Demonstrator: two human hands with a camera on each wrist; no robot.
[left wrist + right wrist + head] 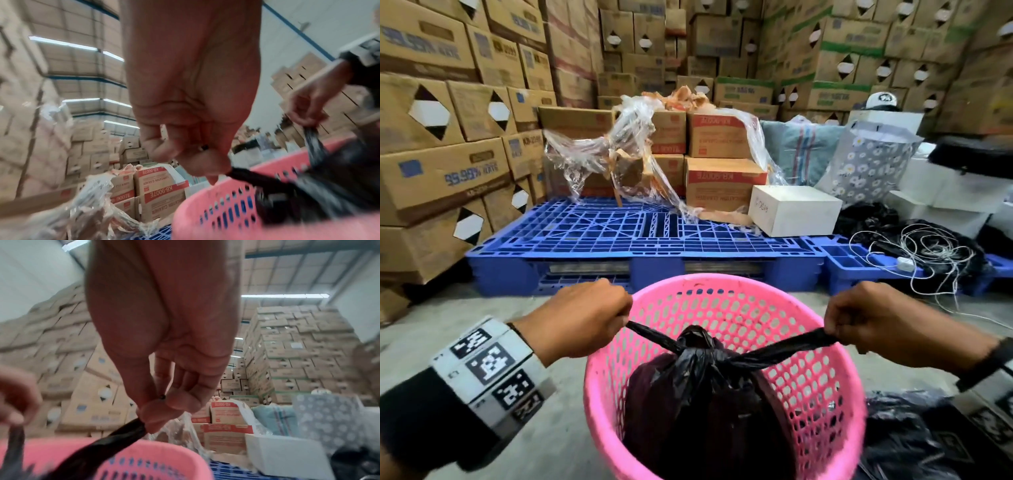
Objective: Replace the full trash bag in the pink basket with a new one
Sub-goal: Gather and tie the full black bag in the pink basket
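Note:
A pink perforated basket (822,404) stands on the concrete floor at the bottom centre. Inside it sits a full black trash bag (698,411), knotted at its top. Two twisted ends of the bag stretch sideways from the knot. My left hand (589,318) pinches the left end (252,176) at the basket's left rim (207,201). My right hand (873,318) pinches the right end (115,433) over the basket's right rim (160,449). Both ends are pulled taut. The lower part of the bag is hidden by the basket wall.
A blue plastic pallet (619,233) lies just beyond the basket, carrying cartons, crumpled clear wrap (626,150) and a white box (794,209). Loose black bags (904,438) lie at the lower right, tangled white cord (928,253) at the right. Stacked cartons wall the area.

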